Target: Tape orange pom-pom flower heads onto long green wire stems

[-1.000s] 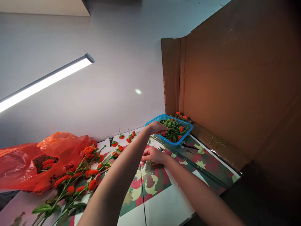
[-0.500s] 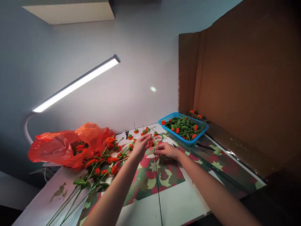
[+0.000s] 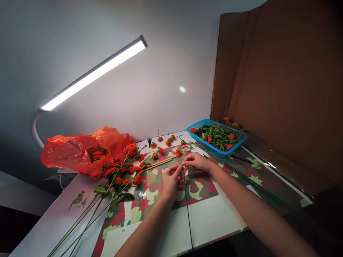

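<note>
My left hand [image 3: 171, 178] and my right hand [image 3: 197, 162] meet over the patterned mat, both with fingertips pinched at the top of a long thin dark stem wire [image 3: 188, 210]. The wire runs from the fingers down towards the table's front edge. Just beyond the fingertips is a small orange flower [image 3: 178, 152], its short green stem reaching towards them; whether it is joined to the wire cannot be made out. A roll of tape [image 3: 185, 147] lies behind my right hand. Two thin wooden sticks [image 3: 160, 163] lie beyond my left hand.
At the right stands a blue basket [image 3: 218, 153] of orange flowers and leaves. An orange plastic bag [image 3: 66, 150] and long-stemmed flowers [image 3: 118, 181] lie left. Several small flower heads [image 3: 160, 139] sit along the back. A lit lamp [image 3: 96, 73] hangs above; cardboard [image 3: 281, 89] walls the right side.
My left hand has come down to my right hand and closed its fingers at the wire's top. The whole view has shifted, so the table's things appear further right and slightly higher.
</note>
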`<state>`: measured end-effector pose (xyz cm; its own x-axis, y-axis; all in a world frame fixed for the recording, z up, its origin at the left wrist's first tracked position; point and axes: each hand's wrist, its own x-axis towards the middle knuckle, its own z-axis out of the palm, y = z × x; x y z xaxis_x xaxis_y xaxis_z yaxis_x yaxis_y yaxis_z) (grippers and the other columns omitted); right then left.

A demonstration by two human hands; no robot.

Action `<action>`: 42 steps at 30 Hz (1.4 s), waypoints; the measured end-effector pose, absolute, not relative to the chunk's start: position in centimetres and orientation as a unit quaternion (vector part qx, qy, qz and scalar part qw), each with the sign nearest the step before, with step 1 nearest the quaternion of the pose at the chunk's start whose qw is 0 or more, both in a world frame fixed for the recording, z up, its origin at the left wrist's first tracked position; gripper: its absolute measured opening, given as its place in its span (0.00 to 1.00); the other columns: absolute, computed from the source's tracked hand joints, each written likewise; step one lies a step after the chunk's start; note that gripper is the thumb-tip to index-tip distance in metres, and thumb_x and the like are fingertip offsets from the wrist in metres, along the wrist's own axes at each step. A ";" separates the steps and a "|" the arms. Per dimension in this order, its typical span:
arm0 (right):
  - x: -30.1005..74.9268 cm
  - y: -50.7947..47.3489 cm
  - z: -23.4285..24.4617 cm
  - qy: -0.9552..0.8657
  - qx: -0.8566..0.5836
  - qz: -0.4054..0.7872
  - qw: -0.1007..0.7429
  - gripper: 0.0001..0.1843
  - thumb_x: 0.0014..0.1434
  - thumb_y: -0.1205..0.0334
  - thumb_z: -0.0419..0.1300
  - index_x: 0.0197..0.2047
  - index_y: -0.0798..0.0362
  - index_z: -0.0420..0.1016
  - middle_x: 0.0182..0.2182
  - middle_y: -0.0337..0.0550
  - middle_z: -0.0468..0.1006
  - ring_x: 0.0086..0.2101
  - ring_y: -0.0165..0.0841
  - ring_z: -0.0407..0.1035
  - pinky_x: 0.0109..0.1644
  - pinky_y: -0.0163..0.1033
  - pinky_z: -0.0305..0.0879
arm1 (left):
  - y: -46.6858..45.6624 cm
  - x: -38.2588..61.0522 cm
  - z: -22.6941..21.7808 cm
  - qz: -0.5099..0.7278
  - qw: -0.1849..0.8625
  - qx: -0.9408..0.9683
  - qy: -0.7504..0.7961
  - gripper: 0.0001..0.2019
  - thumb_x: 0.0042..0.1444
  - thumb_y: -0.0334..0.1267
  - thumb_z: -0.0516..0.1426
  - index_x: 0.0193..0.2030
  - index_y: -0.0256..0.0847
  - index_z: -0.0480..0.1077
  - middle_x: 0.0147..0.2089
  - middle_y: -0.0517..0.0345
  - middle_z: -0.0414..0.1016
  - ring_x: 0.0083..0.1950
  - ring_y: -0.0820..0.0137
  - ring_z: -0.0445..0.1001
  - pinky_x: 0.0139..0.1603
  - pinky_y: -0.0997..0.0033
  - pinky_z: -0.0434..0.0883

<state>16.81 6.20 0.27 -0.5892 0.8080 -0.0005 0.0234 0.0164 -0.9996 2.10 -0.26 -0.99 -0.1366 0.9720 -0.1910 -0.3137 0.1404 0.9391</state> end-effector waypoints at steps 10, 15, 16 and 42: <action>16.6 5.8 0.9 -0.648 -0.337 0.613 0.302 0.18 0.43 0.50 0.65 0.25 0.59 0.75 0.21 0.39 0.74 0.25 0.28 0.65 0.30 0.33 0.59 | -1.3 2.3 -0.7 0.556 0.559 0.318 0.527 0.25 0.34 0.50 0.66 0.37 0.33 0.73 0.24 0.58 0.72 0.18 0.76 0.67 0.12 0.79 0.63; 16.5 5.6 1.0 -0.635 -0.343 0.625 0.297 0.17 0.42 0.51 0.66 0.26 0.59 0.74 0.21 0.38 0.73 0.24 0.27 0.65 0.29 0.33 0.59 | -1.7 2.5 -0.4 0.554 0.551 0.326 0.533 0.21 0.37 0.48 0.66 0.35 0.34 0.75 0.28 0.53 0.75 0.25 0.71 0.73 0.19 0.76 0.69; 16.4 5.6 1.0 -0.635 -0.344 0.624 0.297 0.17 0.41 0.52 0.66 0.26 0.58 0.74 0.21 0.38 0.73 0.24 0.27 0.65 0.29 0.33 0.59 | -1.8 2.6 -0.4 0.556 0.549 0.325 0.532 0.21 0.37 0.47 0.66 0.35 0.34 0.76 0.29 0.52 0.76 0.26 0.71 0.73 0.20 0.75 0.70; 16.5 5.3 1.7 -0.667 -0.349 0.597 0.278 0.17 0.44 0.51 0.64 0.26 0.59 0.76 0.20 0.38 0.72 0.21 0.24 0.60 0.24 0.31 0.53 | -2.1 2.8 -0.2 0.575 0.557 0.341 0.492 0.14 0.40 0.42 0.65 0.31 0.34 0.74 0.29 0.55 0.76 0.26 0.72 0.74 0.27 0.75 0.72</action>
